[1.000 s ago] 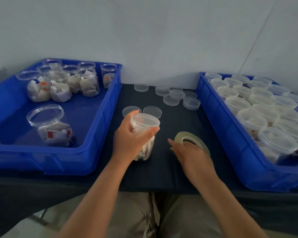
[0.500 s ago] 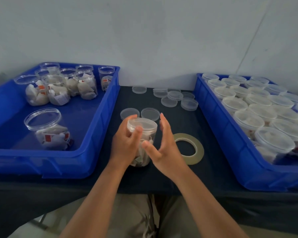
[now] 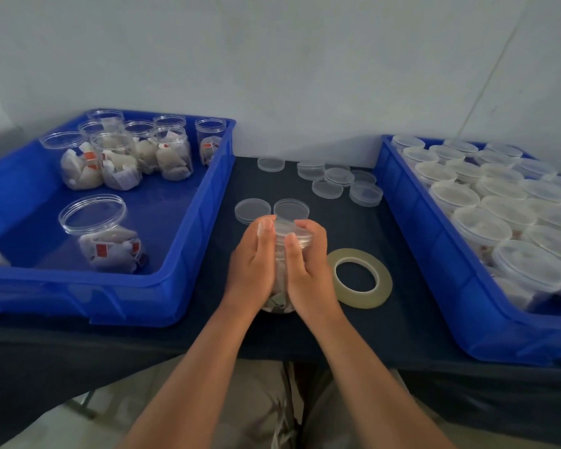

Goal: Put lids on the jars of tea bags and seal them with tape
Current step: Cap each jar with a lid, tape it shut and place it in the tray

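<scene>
A clear jar of tea bags (image 3: 279,286) with a lid (image 3: 289,231) on top stands on the dark table in the middle. My left hand (image 3: 255,267) wraps its left side and my right hand (image 3: 306,270) wraps its right side, so most of the jar is hidden. A roll of clear tape (image 3: 358,277) lies flat on the table just right of my right hand. Two loose lids (image 3: 252,209) (image 3: 291,209) lie right behind the jar.
A blue bin (image 3: 182,277) on the left holds several open jars of tea bags (image 3: 106,236). A blue bin (image 3: 434,254) on the right is packed with lidded jars (image 3: 528,267). More loose lids (image 3: 337,178) lie at the back of the table (image 3: 370,325).
My right hand let go of the tape roll, which now lies flat, and came left onto the jar. Both hands now clasp the jar; the left stayed on it.
</scene>
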